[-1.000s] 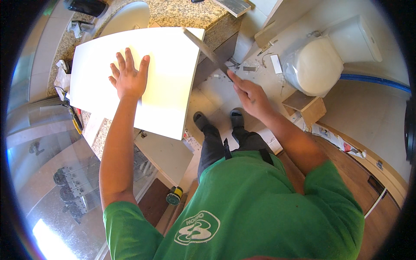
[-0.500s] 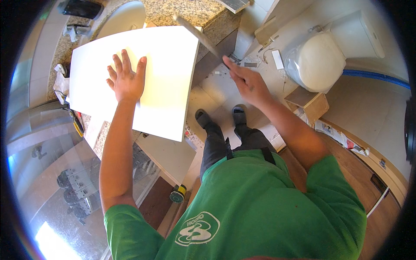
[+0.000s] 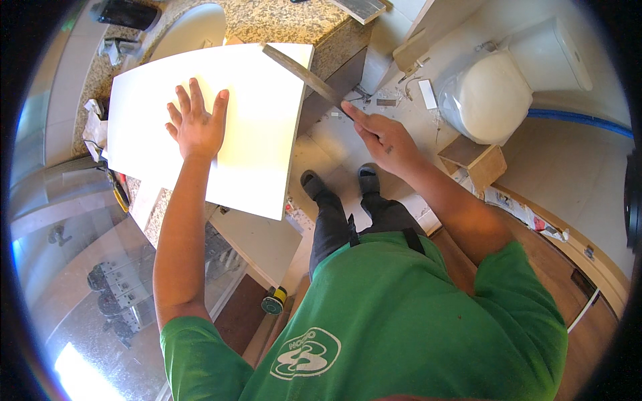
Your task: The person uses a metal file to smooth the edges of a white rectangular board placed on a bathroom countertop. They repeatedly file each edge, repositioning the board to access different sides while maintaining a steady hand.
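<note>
A white board (image 3: 261,134) lies on the granite countertop, its right edge jutting over the floor. My left hand (image 3: 199,127) rests flat on it with fingers spread. My right hand (image 3: 384,137) is wrapped round the near end of a long, flat metal file (image 3: 304,75); its grip is mostly hidden in the fist. The file slants up and to the left, its far end over the board's upper right corner. Whether the file touches the board's edge I cannot tell.
Behind the board are a sink basin (image 3: 190,30) and a tap (image 3: 119,50). A toilet (image 3: 491,93) stands at the right, near a wooden box (image 3: 475,160). Scraps litter the floor by the vanity. A green and yellow round object (image 3: 274,300) lies below the counter.
My right hand has come slightly nearer and to the right with the file, whose far end is lower over the board. My left hand stays flat; the board has shifted very slightly right.
</note>
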`<state>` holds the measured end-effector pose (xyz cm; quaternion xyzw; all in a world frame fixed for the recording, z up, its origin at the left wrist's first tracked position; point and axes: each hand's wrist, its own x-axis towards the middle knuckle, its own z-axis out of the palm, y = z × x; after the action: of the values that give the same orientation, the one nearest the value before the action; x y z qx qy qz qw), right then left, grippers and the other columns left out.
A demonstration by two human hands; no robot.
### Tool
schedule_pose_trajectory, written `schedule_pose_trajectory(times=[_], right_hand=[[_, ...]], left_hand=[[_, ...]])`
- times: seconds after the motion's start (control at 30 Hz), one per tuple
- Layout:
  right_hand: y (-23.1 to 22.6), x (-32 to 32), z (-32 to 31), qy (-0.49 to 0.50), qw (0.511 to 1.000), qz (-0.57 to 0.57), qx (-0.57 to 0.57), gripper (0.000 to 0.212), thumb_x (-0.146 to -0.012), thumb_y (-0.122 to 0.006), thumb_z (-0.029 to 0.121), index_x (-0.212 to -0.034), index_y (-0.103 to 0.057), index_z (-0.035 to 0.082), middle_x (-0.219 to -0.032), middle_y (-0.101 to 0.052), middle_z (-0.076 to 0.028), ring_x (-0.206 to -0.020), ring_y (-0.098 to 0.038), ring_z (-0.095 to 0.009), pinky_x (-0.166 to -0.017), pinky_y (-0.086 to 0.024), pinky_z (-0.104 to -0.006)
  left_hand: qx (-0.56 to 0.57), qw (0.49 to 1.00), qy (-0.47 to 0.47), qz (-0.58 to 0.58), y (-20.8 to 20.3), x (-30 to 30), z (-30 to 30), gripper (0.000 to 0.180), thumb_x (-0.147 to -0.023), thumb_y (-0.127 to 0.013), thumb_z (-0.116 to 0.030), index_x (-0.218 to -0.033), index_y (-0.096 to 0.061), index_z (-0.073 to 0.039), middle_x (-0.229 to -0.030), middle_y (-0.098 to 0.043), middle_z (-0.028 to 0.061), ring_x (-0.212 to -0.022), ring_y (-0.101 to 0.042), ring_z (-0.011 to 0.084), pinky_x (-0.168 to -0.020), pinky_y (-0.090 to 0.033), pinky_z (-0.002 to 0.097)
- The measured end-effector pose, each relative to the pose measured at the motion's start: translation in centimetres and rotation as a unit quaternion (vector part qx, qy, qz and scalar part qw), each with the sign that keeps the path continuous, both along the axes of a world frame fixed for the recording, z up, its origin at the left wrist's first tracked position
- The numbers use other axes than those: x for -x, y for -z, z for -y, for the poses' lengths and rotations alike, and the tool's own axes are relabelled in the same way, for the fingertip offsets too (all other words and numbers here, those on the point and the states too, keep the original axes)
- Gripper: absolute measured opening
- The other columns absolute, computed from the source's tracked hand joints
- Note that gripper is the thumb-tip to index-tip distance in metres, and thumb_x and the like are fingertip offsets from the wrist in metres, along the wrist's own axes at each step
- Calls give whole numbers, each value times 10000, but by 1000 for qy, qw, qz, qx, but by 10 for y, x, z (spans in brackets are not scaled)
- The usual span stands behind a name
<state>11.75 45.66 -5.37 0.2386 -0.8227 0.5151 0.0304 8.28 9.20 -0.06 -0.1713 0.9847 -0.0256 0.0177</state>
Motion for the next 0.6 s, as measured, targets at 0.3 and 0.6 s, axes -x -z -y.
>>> schedule_pose_trajectory(times=[0.3,0.6], right_hand=[[-27,43,15,21,995,88,-53,463,-1062,-569,177,-1516,-534,263,-700,-551,-100,-644,-414,-92,-624,-439,-271],[-11,71,23,12,998,64,-17,516,-1034,-570,154,-1532,-499,269,-858,-677,-250,-708,-683,-351,-672,-529,-403]], left_hand=[[13,1000,-2,4,-2,1,-2,998,-922,-289,-874,-1669,-189,-220,-1730,-130,143,-1582,-72,441,-1259,-72,619],[9,1000,-4,4,-2,1,-3,995,-920,-289,-876,-1669,-190,-228,-1732,-128,137,-1585,-64,433,-1263,-64,611]])
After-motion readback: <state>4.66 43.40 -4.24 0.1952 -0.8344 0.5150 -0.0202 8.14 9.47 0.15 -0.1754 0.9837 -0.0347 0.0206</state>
